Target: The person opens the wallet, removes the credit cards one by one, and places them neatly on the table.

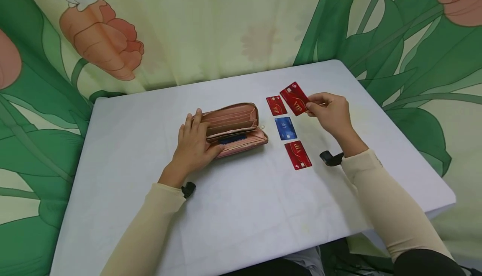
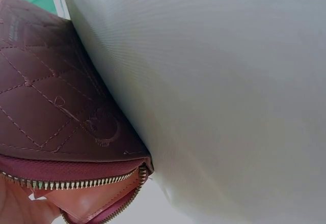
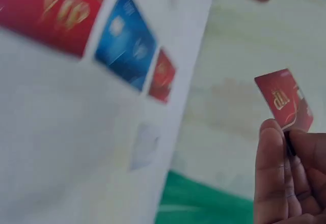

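A pink zip wallet [image 1: 233, 119] lies unzipped and spread on the white table, its card slots showing and something dark blue inside. My left hand [image 1: 193, 144] holds its left end, fingers at the back edge and thumb on the front part. In the left wrist view, the brown quilted outside [image 2: 56, 81] and brass zip teeth appear. Between thumb and fingertips, my right hand [image 1: 331, 111] pinches a red VIP card [image 1: 294, 99], raised and tilted. Beneath it lie a red card [image 1: 276, 106], a blue card [image 1: 285, 128] and another red card [image 1: 298, 155] in a column.
The white table [image 1: 241, 213] ends at a patterned curtain [image 1: 211, 25] behind it. Dark wrist cameras sit on both wrists, the right one [image 1: 331, 158] close beside the nearest red card. The person's lap shows at the front edge.
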Available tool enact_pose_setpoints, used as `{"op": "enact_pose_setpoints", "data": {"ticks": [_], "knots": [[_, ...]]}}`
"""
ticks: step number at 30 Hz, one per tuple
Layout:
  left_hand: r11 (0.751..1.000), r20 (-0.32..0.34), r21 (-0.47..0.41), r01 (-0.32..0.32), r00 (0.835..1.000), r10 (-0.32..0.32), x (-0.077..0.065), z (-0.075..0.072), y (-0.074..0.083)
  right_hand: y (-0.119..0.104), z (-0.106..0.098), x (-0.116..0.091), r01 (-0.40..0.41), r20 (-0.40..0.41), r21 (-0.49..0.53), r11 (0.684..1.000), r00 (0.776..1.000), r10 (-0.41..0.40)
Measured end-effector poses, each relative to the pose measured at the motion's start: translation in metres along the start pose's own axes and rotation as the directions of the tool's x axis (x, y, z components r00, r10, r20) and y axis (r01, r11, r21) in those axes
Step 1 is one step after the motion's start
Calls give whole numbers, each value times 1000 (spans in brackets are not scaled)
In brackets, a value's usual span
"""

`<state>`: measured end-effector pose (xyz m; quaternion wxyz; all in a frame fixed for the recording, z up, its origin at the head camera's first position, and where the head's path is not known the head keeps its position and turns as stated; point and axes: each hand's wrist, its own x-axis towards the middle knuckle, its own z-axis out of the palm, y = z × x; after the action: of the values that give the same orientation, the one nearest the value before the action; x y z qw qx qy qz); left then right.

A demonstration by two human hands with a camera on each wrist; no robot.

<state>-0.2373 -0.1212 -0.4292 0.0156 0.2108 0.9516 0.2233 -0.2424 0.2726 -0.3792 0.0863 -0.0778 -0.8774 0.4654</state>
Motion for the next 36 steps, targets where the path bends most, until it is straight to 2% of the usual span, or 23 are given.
{"op": "enact_pose_setpoints", "data": {"ticks": [3,8,12,15,19,23,30,36], "knots": [[1000,-9,2,-8,1000,8,0,0,-1,24,-12,2,-172,5,50,984,985,172],[1000,-15,8,-17,1000,17,1,1,-2,57,-23,3,-366,72,103,925,930,360],[1000,-19,10,-16,1000,16,0,1,-3,71,-22,5,-449,113,144,882,893,436],[1000,-19,6,-15,1000,15,0,1,-3,75,-19,4,-477,123,161,864,878,462],[1000,-18,1,-16,1000,16,0,1,-2,75,-15,3,-496,107,133,858,868,485],[1000,-14,0,-14,1000,14,1,2,-1,73,-11,2,-484,87,58,873,874,479],[1000,-30,10,-23,999,24,1,3,-3,65,-8,2,-390,54,-148,909,914,401],[999,-37,11,-36,999,36,1,3,-3,60,-7,0,-305,12,-310,900,946,325]]}}
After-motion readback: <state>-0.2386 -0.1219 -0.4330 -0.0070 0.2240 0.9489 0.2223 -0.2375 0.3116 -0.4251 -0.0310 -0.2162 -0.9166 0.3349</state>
